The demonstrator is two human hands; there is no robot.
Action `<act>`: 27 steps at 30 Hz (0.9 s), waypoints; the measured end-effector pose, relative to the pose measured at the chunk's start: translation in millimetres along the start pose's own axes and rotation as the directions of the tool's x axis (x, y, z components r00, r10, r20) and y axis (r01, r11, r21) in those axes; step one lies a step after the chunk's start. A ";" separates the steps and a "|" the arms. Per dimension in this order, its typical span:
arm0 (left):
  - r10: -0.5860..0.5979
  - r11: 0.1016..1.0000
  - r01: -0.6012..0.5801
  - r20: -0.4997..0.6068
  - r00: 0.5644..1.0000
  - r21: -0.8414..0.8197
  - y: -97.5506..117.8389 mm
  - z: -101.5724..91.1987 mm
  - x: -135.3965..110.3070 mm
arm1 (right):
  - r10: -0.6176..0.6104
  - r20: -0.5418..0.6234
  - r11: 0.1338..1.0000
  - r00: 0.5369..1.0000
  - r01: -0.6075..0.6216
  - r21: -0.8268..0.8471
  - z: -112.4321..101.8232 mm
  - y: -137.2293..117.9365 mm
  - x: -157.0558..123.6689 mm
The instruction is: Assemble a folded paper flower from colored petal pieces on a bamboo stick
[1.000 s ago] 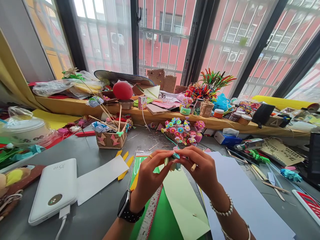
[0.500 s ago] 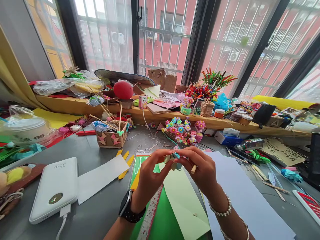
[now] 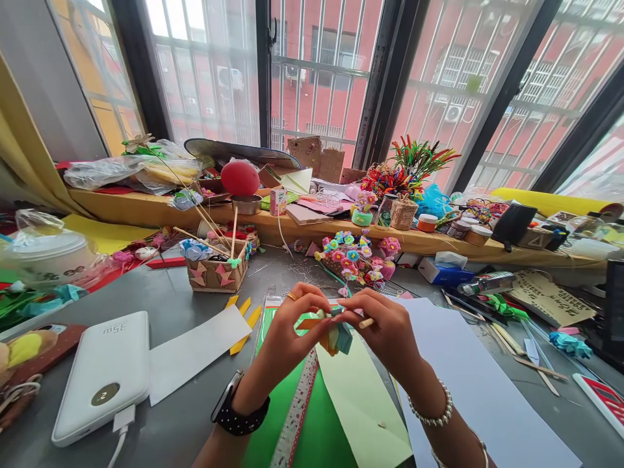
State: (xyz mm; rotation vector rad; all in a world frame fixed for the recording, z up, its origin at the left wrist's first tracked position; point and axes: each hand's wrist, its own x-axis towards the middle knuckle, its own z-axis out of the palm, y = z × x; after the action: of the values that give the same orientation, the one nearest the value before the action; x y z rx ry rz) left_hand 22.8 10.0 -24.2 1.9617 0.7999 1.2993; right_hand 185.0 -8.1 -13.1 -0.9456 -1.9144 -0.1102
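Observation:
Both my hands meet above the grey table, pinching a small folded paper piece in teal, yellow and orange. My left hand, with a ring and a black watch on the wrist, grips its left side with closed fingers. My right hand, with bead bracelets at the wrist, pinches the right side and also holds a short wooden stick. Under them lie a green sheet, a pale green sheet and a patterned ruler.
A white power bank with cable lies at the left beside a white paper strip. A cardboard box of sticks, a bunch of paper flowers and a cluttered window ledge stand behind. A large white sheet lies right.
My hands have turned and dropped a little; the folded paper piece now hangs below my fingers, showing more of its teal and orange parts.

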 end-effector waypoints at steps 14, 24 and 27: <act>-0.131 0.990 0.135 0.077 0.988 -0.048 -2.1 5.2 -1.0 | 0.023 0.047 0.984 0.999 -0.014 -0.180 1.9 0.2 -2.6; -0.315 0.844 0.389 0.246 0.917 -0.369 -4.8 3.1 1.0 | 0.135 0.233 0.985 0.963 -0.105 -0.137 -3.9 3.5 1.5; -0.334 0.816 0.405 0.236 0.913 -0.412 -2.5 1.7 0.6 | 0.212 0.311 0.969 0.926 -0.240 0.055 -8.2 3.2 4.0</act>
State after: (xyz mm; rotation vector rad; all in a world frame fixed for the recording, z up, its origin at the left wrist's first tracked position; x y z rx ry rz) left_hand 24.2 11.7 -26.4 1.4230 0.6839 0.9762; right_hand 192.0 -7.3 -6.6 -1.1664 -2.0497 0.2732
